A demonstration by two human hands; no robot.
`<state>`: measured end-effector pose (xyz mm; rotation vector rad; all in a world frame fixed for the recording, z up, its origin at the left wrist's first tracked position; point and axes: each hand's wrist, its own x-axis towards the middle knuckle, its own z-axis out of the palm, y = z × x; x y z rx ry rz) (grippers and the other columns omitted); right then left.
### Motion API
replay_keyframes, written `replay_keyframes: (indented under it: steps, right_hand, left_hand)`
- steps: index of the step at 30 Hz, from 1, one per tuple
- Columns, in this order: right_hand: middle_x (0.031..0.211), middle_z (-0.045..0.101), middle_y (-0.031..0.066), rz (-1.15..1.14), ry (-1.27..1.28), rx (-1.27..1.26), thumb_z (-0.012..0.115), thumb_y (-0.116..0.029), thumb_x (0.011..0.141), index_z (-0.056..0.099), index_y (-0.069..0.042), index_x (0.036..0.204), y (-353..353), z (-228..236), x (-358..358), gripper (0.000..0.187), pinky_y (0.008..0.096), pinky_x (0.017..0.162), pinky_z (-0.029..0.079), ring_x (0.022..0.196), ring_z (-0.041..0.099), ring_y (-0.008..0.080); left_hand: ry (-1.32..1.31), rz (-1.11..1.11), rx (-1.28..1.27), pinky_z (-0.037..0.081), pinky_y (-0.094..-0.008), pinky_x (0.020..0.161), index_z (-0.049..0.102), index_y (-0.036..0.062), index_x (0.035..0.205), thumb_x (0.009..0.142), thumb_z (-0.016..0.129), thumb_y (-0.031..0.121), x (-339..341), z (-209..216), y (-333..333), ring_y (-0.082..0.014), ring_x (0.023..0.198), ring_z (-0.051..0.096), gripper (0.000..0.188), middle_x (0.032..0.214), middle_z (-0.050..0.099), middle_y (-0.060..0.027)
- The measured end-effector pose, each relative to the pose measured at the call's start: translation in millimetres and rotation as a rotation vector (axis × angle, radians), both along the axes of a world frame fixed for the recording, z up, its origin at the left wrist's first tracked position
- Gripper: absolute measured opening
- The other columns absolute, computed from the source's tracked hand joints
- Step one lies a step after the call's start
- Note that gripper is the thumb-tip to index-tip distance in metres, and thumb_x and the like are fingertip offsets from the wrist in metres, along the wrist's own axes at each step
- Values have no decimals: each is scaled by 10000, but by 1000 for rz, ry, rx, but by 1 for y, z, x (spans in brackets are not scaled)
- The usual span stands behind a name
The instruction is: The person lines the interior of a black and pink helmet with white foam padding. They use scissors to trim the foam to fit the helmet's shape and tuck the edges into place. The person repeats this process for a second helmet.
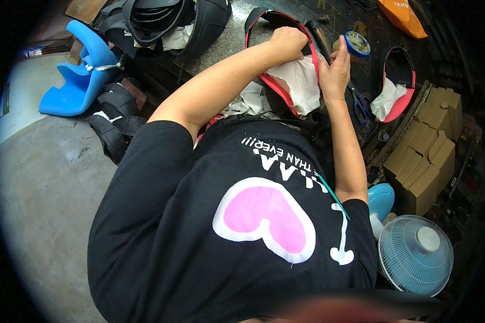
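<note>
A black, red-edged shoe upper (280,89) with white paper lining stands on the dark work surface in front of me. My left hand (288,43) is closed on its far rim, its fingertips partly hidden. On the upper's right side, my right hand (335,72) is beside the red edge, one finger pointing away. What looks like a hammer (321,40) runs from between its thumb and finger; the exact grip is partly hidden. A jar with a blue rim (358,43) is just beyond this hand, and blue-handled scissors (361,107) lie to its right.
A second red-edged upper (396,89) lies at right. Cardboard boxes (428,142) and a fan (417,253) stand farther right. Black uppers (161,27) are piled at far left, near a blue foam piece (81,81). An orange bag (401,16) lies at far right.
</note>
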<state>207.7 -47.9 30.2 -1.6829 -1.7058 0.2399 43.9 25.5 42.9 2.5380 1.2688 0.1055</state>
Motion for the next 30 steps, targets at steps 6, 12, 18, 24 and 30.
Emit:
replay_keyframes:
  steps: [6,12,18,24,30]
  right_hand:
    - [896,658,103,25,385,-210,670,-68,833,390,-103,1435,-1,6,-20,665,360,716,540,753,665,205]
    - [833,688,87,4,179,-295,704,-119,811,467,-100,1360,14,-6,-19,598,335,716,529,745,670,191]
    - [766,661,76,-50,244,-282,669,-60,775,491,-103,1278,32,-17,-19,534,395,721,516,709,655,260]
    - [841,630,89,-33,158,-199,676,-51,801,527,-94,1225,23,-30,-16,451,371,741,510,779,642,254]
    - [1158,566,131,172,-196,-156,670,-281,873,639,-155,1256,-1,-25,-17,405,398,836,491,986,592,299]
  left_hand:
    - [-87,84,73,549,-465,781,720,61,817,707,687,169,-3,-13,10,-377,839,686,158,826,697,-186]
    - [-121,160,-29,536,-450,807,741,88,912,742,756,254,-7,-31,25,-346,897,681,237,881,709,-158]
    - [-159,169,-39,535,-450,812,742,88,931,759,741,238,-6,-37,25,-352,890,681,228,879,708,-162]
    - [-233,196,-58,533,-456,823,738,78,942,791,709,215,-6,-41,21,-364,898,677,206,890,706,-176]
    - [-227,181,-44,530,-463,826,735,72,934,804,697,207,-4,-47,26,-373,905,675,192,896,703,-188]
